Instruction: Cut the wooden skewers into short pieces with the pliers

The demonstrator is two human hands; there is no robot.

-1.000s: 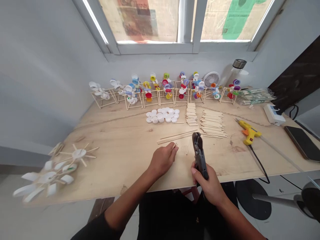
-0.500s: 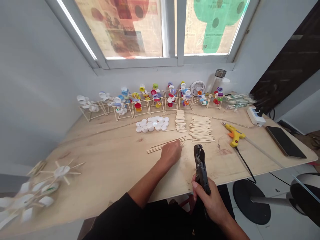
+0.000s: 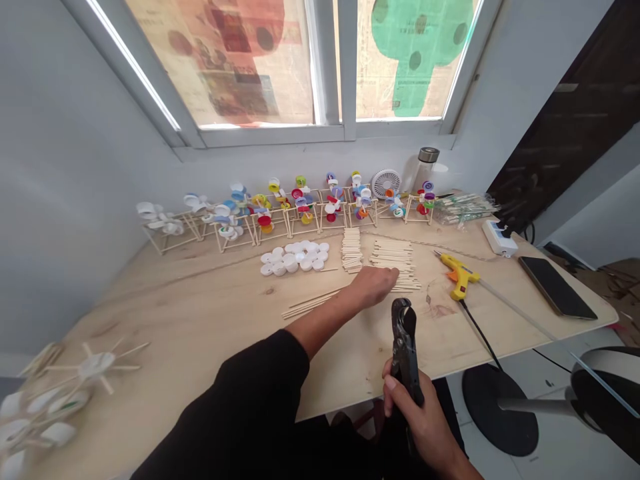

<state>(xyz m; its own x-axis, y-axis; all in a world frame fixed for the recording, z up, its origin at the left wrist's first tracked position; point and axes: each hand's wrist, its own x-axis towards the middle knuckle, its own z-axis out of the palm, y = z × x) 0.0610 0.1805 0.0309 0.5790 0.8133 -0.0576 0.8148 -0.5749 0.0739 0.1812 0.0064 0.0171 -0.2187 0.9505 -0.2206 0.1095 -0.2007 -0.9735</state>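
Note:
My left hand (image 3: 374,287) reaches across to the near edge of a pile of short wooden sticks (image 3: 393,253). Its fingers are closed, and what they hold, if anything, is hidden. Upright in my right hand (image 3: 417,407) is a pair of dark pliers (image 3: 404,340), jaws pointing away from me. Several long thin sticks (image 3: 305,307) lie beside my left forearm, partly covered by it. A second, narrower stack of short sticks (image 3: 351,250) lies behind my left hand, with white bottle caps (image 3: 295,259) grouped to its left.
Stick frames with colourful cap wheels (image 3: 305,210) line the wall. On the right are a yellow glue gun (image 3: 461,275), a phone (image 3: 557,287) and a white power adapter (image 3: 500,238). A small fan (image 3: 386,183) and a bottle (image 3: 425,170) stand behind. Cap-and-stick wheels (image 3: 97,365) lie at left.
My left hand has moved right, from the long thin sticks to the pile of short ones. The pliers stay in my right hand, and the view has shifted slightly.

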